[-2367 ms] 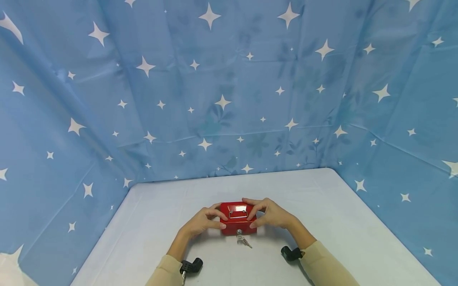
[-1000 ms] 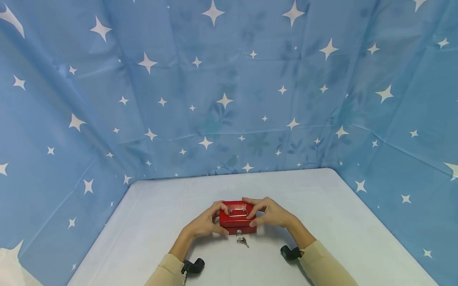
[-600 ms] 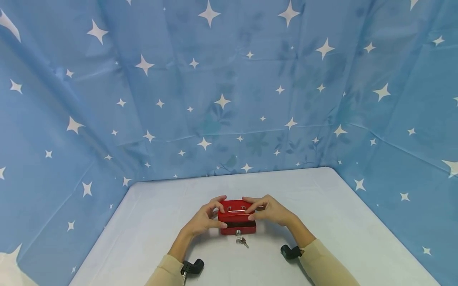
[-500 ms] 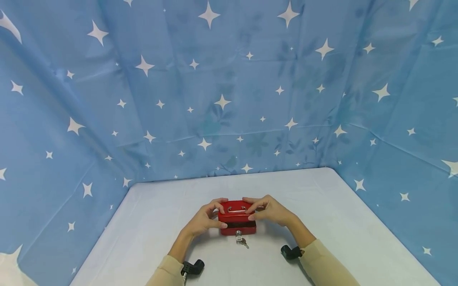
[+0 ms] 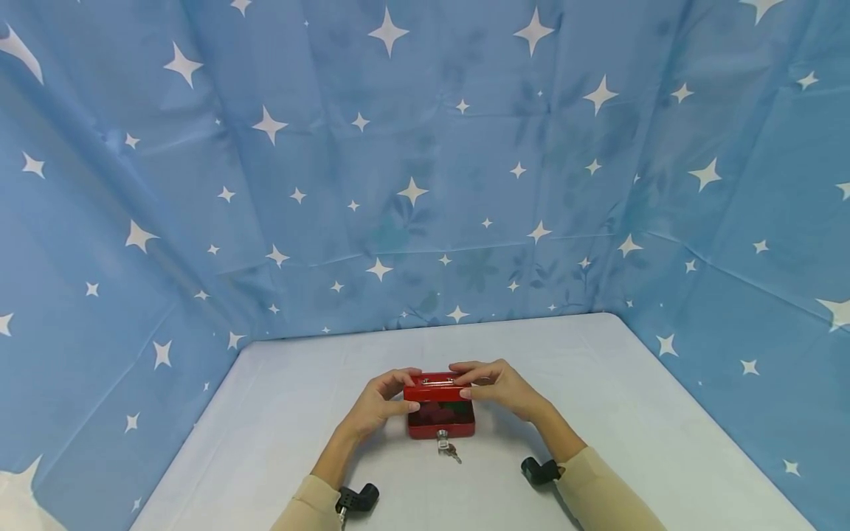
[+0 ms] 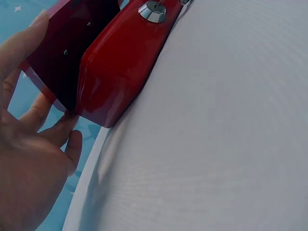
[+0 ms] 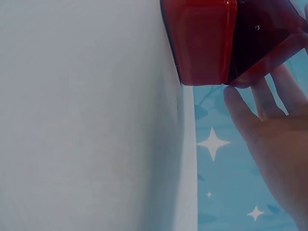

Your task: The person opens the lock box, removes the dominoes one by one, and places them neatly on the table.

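A small red cash box [image 5: 441,430] stands on the white table in the head view, its lid [image 5: 436,394] tilted up and back. Keys [image 5: 454,452] hang from the silver lock [image 5: 443,436] on its front. My left hand [image 5: 375,403] grips the lid's left end, thumb at the front edge and fingers over the top. At the other end my right hand [image 5: 508,389] holds the lid in the same way. Something dark reddish with a bit of green shows inside; I cannot tell what. Both wrist views show the raised lid [image 6: 57,55] above the red box wall [image 7: 202,45].
The white table [image 5: 319,369] surrounds the box. Behind it and along both sides hangs a blue curtain [image 5: 319,221] with white stars. A black wrist camera [image 5: 358,498] sits on the left wrist, another black camera [image 5: 539,470] on the right.
Both hands have lifted the lid from closed to a raised tilt, exposing the box's inside. The left thumb has moved upward with the lid's front edge. The base has stayed nearly in place.
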A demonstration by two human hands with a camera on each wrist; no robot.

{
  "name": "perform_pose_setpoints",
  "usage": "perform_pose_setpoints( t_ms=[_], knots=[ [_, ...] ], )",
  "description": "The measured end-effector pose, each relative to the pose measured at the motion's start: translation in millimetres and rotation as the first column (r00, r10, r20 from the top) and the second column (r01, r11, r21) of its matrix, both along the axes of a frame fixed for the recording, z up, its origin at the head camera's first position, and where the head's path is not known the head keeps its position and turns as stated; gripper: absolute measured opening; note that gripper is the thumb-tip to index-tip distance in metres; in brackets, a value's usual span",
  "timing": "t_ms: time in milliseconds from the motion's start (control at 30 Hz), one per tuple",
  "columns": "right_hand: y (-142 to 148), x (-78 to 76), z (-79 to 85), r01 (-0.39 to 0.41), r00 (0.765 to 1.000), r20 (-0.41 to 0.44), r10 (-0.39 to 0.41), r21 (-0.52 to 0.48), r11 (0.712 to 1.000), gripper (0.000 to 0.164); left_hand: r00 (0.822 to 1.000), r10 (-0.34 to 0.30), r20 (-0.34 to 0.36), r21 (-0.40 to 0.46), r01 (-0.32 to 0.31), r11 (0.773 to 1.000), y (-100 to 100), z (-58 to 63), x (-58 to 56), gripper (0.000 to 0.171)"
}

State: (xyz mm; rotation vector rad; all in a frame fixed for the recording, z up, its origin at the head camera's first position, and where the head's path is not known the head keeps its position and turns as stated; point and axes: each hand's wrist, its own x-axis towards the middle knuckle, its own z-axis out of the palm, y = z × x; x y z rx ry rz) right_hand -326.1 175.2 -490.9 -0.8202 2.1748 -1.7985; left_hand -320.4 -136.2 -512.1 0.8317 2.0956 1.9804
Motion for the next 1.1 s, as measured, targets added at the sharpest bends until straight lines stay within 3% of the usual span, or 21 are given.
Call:
perform_pose_setpoints(
  t_ms=[300,500,767,1100],
  knots=[
    [-0.5,-0.3,-0.4,0.135,0.990,-0.031,-0.135,-0.005,0.991,0.029,0.998,0.005,0.068,0.031,-0.008,0.999,-0.2,2.9,-0.2,0.039],
    [-2.0,0.4,1.4,0.192,0.979,-0.060,-0.192,-0.015,0.981,0.032,0.998,0.003,0.058,0.051,-0.006,0.999,-2.3,0.1,-3.1,0.037],
    [-4.2,1.6,2.6,0.216,0.975,-0.039,-0.218,-0.051,0.975,0.039,0.993,0.034,0.114,0.075,-0.043,0.996,-1.0,0.0,-3.3,0.046],
    [-2.2,1.1,2.3,0.189,0.982,-0.017,-0.190,-0.041,0.981,0.045,0.985,0.093,0.146,0.081,-0.105,0.991,2.1,1.3,-3.8,0.044]
  ],
)
